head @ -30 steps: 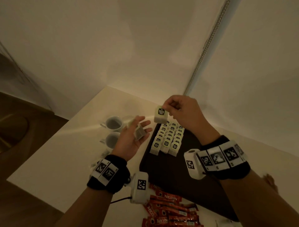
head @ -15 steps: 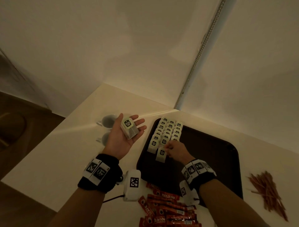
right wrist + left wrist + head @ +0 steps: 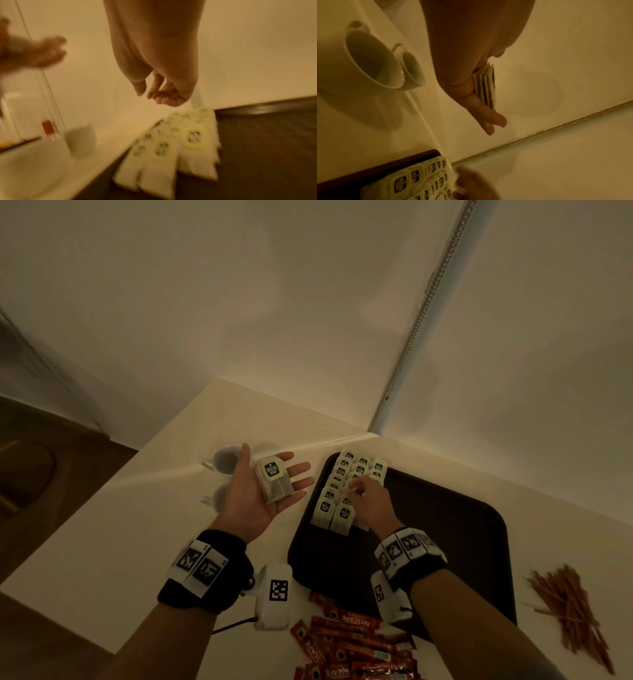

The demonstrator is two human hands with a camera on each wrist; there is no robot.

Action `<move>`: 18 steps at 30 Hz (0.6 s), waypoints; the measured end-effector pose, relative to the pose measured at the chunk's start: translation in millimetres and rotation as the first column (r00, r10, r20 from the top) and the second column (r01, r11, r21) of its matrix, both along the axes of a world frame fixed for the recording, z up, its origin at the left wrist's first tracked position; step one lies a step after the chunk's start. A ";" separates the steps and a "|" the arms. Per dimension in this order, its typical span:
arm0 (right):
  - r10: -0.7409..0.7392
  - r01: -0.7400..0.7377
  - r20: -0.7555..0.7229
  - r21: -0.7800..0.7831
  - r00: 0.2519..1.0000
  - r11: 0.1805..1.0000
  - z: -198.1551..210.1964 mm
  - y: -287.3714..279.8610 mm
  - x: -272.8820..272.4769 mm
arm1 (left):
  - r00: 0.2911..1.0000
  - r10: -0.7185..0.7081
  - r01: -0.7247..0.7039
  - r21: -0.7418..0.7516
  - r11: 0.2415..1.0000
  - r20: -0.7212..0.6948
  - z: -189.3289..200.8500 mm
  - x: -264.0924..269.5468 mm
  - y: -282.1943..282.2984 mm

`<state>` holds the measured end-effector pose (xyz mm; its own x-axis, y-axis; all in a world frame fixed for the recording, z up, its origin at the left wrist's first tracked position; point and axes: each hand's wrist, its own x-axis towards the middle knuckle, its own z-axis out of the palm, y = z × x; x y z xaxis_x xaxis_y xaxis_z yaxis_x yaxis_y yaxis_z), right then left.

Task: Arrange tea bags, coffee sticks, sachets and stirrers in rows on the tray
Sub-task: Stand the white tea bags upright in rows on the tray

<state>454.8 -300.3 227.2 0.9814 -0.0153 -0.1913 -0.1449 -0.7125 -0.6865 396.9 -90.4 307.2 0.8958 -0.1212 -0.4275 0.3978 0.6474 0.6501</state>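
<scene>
My left hand (image 3: 297,470) lies palm up left of the tray, fingers straight, with a small stack of tea bags (image 3: 275,479) resting on the palm. In the left wrist view the stack (image 3: 486,86) shows edge-on against the left hand (image 3: 488,119). Rows of white tea bags (image 3: 342,491) fill the far left corner of the dark brown tray (image 3: 445,542). My right hand (image 3: 358,489) hovers over those rows. Its fingers (image 3: 154,93) hang loosely curled and hold nothing above the tea bag rows (image 3: 171,148).
Two white cups (image 3: 226,462) (image 3: 215,498) stand left of my left hand. Red coffee sticks (image 3: 352,648) lie in a heap at the tray's near edge. Brown stirrers (image 3: 568,611) are piled right of the tray. The walls meet in a corner behind the table.
My right hand brought one tea bag down to the front of the middle row, let it go and lifted off. The left hand stayed palm up with its stack.
</scene>
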 end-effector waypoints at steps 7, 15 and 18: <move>0.374 -0.489 0.458 0.163 0.806 0.857 101.5 47.5 -14.5 | 0.992 -0.125 0.123 0.113 0.986 0.006 15.1 1.1 -17.0; 0.488 -0.560 0.446 0.037 0.750 0.828 127.0 45.0 -10.4 | 0.983 -0.168 0.159 0.121 0.980 0.067 28.8 0.3 -20.3; 0.524 -0.577 0.438 -0.015 0.730 0.817 130.8 47.4 -14.5 | 0.981 -0.172 0.163 0.101 0.981 0.095 30.0 -0.2 -19.4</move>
<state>440.3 -252.9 358.0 0.7955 0.5482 0.2583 0.5563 -0.4915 -0.6700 396.7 -109.8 337.3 0.9058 -0.2372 -0.3510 0.4237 0.5122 0.7471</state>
